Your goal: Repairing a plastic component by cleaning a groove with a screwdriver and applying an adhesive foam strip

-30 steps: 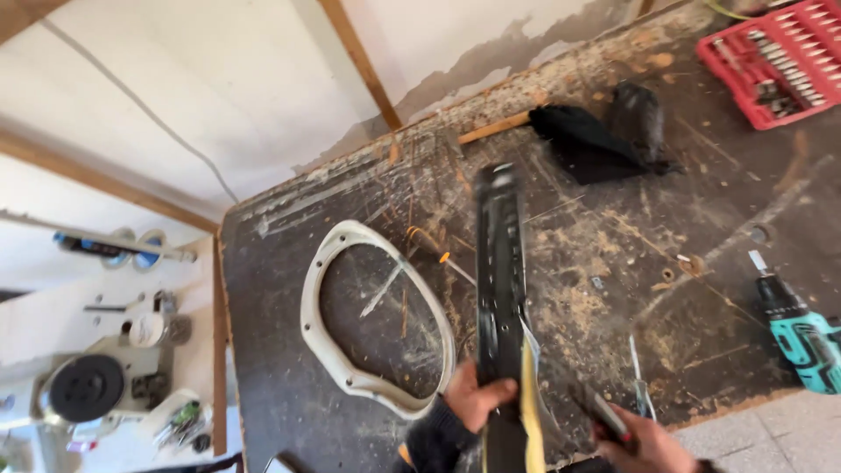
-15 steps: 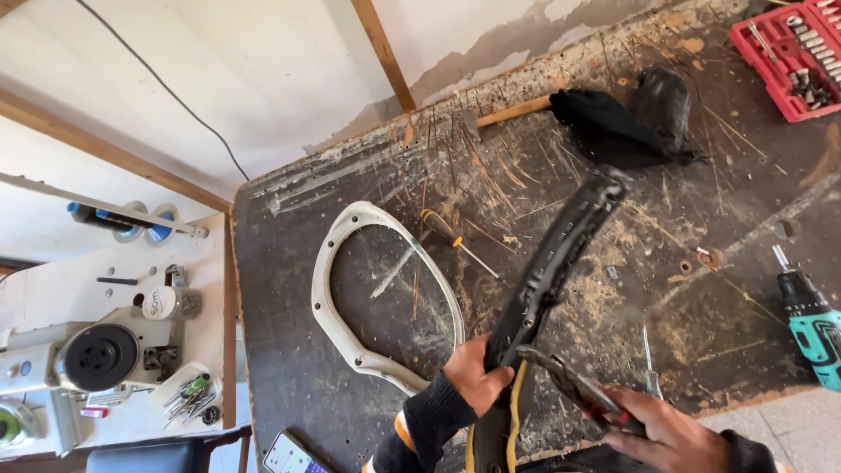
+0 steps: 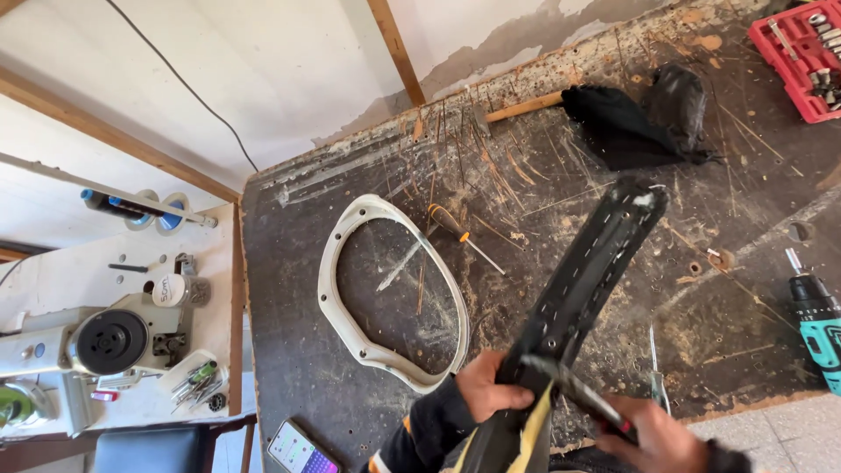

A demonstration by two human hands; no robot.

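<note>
My left hand (image 3: 484, 385) grips the near end of a long black padded strip (image 3: 585, 280) with rows of holes, which slants up and to the right over the dark workbench (image 3: 350, 403). Yellow foam shows at the strip's near end. My right hand (image 3: 653, 434) holds a thin dark tool (image 3: 589, 400) against the strip's near edge. A white oval frame (image 3: 337, 302) lies flat on the bench just left of my left hand. A small screwdriver (image 3: 462, 235) rests beyond the frame.
A teal cordless drill (image 3: 816, 317) lies at the bench's right edge, a red socket tray (image 3: 802, 48) at the far right corner, a black cloth bundle (image 3: 635, 123) at the back. A phone (image 3: 300, 450) sits near the front; a sewing machine (image 3: 96, 342) stands on the left.
The black strip has swung from pointing straight away to leaning right. My view has shifted closer and slightly right. Both hands keep their hold at its near end.
</note>
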